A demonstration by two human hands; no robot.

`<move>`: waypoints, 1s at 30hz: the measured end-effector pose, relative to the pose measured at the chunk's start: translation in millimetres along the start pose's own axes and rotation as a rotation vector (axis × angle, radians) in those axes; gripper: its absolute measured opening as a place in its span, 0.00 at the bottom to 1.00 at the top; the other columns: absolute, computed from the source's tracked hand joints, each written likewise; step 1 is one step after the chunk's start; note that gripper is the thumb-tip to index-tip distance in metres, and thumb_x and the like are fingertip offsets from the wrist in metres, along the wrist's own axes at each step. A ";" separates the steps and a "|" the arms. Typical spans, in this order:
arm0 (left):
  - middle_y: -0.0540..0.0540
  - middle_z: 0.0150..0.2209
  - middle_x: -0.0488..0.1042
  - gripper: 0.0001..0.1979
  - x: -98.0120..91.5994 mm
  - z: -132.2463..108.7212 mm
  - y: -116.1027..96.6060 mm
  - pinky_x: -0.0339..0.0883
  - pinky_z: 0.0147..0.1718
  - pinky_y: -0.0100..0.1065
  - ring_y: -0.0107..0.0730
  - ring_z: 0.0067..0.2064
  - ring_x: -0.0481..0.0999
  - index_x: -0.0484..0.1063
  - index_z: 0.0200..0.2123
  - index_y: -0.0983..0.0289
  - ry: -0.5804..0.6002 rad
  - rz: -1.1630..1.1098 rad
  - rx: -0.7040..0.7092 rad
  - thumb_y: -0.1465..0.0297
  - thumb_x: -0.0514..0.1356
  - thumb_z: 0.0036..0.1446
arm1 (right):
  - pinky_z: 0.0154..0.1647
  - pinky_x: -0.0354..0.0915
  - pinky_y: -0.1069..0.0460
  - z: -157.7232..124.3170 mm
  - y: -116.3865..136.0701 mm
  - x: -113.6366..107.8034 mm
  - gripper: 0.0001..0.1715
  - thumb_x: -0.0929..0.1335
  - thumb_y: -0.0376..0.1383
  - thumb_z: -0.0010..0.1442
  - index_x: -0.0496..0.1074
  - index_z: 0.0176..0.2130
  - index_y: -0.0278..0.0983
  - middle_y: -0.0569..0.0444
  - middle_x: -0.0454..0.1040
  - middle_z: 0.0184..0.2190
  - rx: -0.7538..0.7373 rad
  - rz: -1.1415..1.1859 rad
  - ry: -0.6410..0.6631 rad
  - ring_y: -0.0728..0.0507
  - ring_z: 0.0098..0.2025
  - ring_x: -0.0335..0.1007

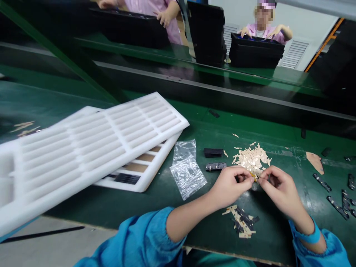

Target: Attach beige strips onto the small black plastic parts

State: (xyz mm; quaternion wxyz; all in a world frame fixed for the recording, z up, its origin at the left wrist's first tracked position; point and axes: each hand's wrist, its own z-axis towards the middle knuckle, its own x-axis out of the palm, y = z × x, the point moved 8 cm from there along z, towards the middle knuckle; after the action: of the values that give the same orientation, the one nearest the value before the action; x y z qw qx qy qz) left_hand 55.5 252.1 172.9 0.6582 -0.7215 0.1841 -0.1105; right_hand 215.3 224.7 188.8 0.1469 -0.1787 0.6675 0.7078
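My left hand (233, 184) pinches a small yellowish strip (253, 176) between thumb and forefinger. Close against it, my right hand (279, 187) is closed too, its fingertips meeting at the other end of the strip; the piece is mostly covered by my fingers. Just beyond both hands lies a loose heap of small cream-coloured flat pieces (251, 157). Nearer to me, below the hands, is a smaller pile of cream and black strips (241, 221). Two black oblong parts, one plain (213, 152) and one with metal spots (216, 167), rest left of the heap.
White slotted trays (91, 141) lie stacked askew at left. Clear plastic bags (187, 170) lie between trays and hands. Several black parts (322, 182) are scattered at right, near a tan scrap (315, 162). Across the bench, two people in pink handle black bins (256, 52).
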 end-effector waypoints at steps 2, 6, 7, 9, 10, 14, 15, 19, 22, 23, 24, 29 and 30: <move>0.49 0.24 0.69 0.09 -3.5 -2.0 -6.6 0.56 0.27 0.28 0.24 0.27 0.64 0.77 0.27 0.66 -0.050 0.095 0.092 0.67 0.62 0.56 | 0.28 0.55 0.52 -1.9 9.6 -1.4 0.07 0.70 0.36 0.62 0.77 0.31 0.39 0.57 0.72 0.27 -0.086 -0.083 -0.042 0.48 0.26 0.60; 0.48 0.25 0.70 0.07 -3.4 -6.9 -14.6 0.58 0.28 0.27 0.24 0.28 0.66 0.77 0.27 0.65 -0.060 0.207 0.226 0.73 0.62 0.57 | 0.29 0.57 0.52 -5.3 14.8 6.7 0.10 0.69 0.35 0.64 0.79 0.32 0.40 0.57 0.75 0.29 -0.132 -0.130 0.012 0.48 0.27 0.64; 0.48 0.26 0.71 0.06 -3.3 -8.0 -15.9 0.59 0.28 0.27 0.24 0.28 0.67 0.78 0.28 0.65 -0.061 0.231 0.255 0.74 0.62 0.57 | 0.29 0.57 0.52 -6.0 14.4 7.7 0.10 0.69 0.35 0.64 0.79 0.32 0.40 0.57 0.75 0.29 -0.134 -0.141 0.015 0.47 0.27 0.64; 0.49 0.27 0.72 0.06 -2.5 -10.0 -18.0 0.61 0.29 0.27 0.24 0.28 0.69 0.79 0.30 0.65 -0.058 0.274 0.311 0.74 0.62 0.57 | 0.30 0.58 0.51 -7.2 13.8 8.1 0.10 0.69 0.35 0.64 0.78 0.32 0.40 0.57 0.75 0.29 -0.144 -0.174 0.007 0.47 0.27 0.64; 0.49 0.28 0.73 0.06 -2.1 -11.0 -19.2 0.62 0.29 0.27 0.24 0.29 0.70 0.79 0.30 0.65 -0.056 0.293 0.342 0.74 0.62 0.58 | 0.30 0.58 0.51 -7.8 13.8 7.9 0.09 0.69 0.34 0.64 0.78 0.32 0.40 0.57 0.75 0.29 -0.152 -0.195 0.000 0.47 0.28 0.65; 0.50 0.28 0.74 0.07 -0.8 -14.6 -24.0 0.65 0.31 0.28 0.25 0.29 0.72 0.79 0.32 0.65 -0.054 0.373 0.450 0.74 0.61 0.61 | 0.33 0.60 0.51 -9.5 16.3 7.0 0.08 0.68 0.35 0.65 0.77 0.34 0.40 0.57 0.76 0.31 -0.197 -0.282 -0.020 0.46 0.31 0.68; 0.50 0.28 0.75 0.07 -0.2 -15.3 -25.1 0.65 0.31 0.28 0.25 0.29 0.72 0.79 0.32 0.65 -0.051 0.397 0.471 0.73 0.61 0.61 | 0.34 0.60 0.51 -9.8 17.2 7.3 0.08 0.68 0.35 0.66 0.77 0.34 0.39 0.57 0.76 0.31 -0.207 -0.298 -0.018 0.46 0.31 0.69; 0.50 0.29 0.76 0.08 2.9 -17.2 -27.5 0.64 0.30 0.28 0.26 0.29 0.72 0.79 0.33 0.64 -0.021 0.458 0.521 0.72 0.60 0.64 | 0.36 0.62 0.50 -11.0 21.8 10.5 0.09 0.67 0.34 0.67 0.77 0.35 0.39 0.56 0.75 0.31 -0.263 -0.333 -0.008 0.45 0.34 0.71; 0.50 0.29 0.76 0.08 3.6 -17.6 -27.9 0.65 0.30 0.28 0.26 0.29 0.73 0.80 0.33 0.65 -0.015 0.456 0.534 0.73 0.61 0.63 | 0.39 0.64 0.50 -11.3 22.1 13.2 0.09 0.66 0.33 0.67 0.77 0.37 0.38 0.55 0.76 0.32 -0.284 -0.314 0.005 0.45 0.36 0.72; 0.51 0.29 0.76 0.08 3.5 -17.4 -27.6 0.65 0.30 0.28 0.26 0.30 0.73 0.80 0.33 0.65 -0.016 0.453 0.532 0.73 0.61 0.63 | 0.39 0.64 0.50 -11.2 21.3 13.8 0.10 0.66 0.32 0.67 0.77 0.37 0.38 0.55 0.76 0.33 -0.281 -0.304 0.011 0.45 0.36 0.72; 0.51 0.28 0.76 0.08 3.4 -17.0 -27.1 0.65 0.30 0.28 0.26 0.30 0.73 0.80 0.33 0.65 -0.016 0.450 0.522 0.73 0.61 0.63 | 0.39 0.64 0.50 -11.0 20.3 14.1 0.10 0.65 0.32 0.68 0.77 0.37 0.38 0.55 0.76 0.33 -0.277 -0.292 0.016 0.45 0.36 0.73; 0.50 0.29 0.76 0.07 2.0 -15.8 -24.9 0.66 0.30 0.28 0.26 0.29 0.73 0.81 0.34 0.64 -0.014 0.420 0.469 0.72 0.62 0.62 | 0.36 0.64 0.51 -10.6 17.8 11.8 0.10 0.67 0.32 0.67 0.78 0.36 0.38 0.54 0.76 0.32 -0.254 -0.236 0.026 0.45 0.34 0.71; 0.50 0.29 0.76 0.07 1.6 -16.1 -25.6 0.66 0.30 0.28 0.26 0.29 0.73 0.81 0.34 0.64 -0.015 0.411 0.470 0.72 0.61 0.62 | 0.36 0.64 0.51 -10.5 17.7 11.0 0.10 0.67 0.33 0.67 0.78 0.36 0.38 0.54 0.76 0.32 -0.252 -0.227 0.028 0.45 0.33 0.71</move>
State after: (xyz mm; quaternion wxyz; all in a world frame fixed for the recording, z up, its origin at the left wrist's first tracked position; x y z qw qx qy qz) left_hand 53.6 238.5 199.9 0.8170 -0.4980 0.2905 -0.0091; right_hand 198.1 212.7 199.2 0.1930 -0.2797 0.5510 0.7621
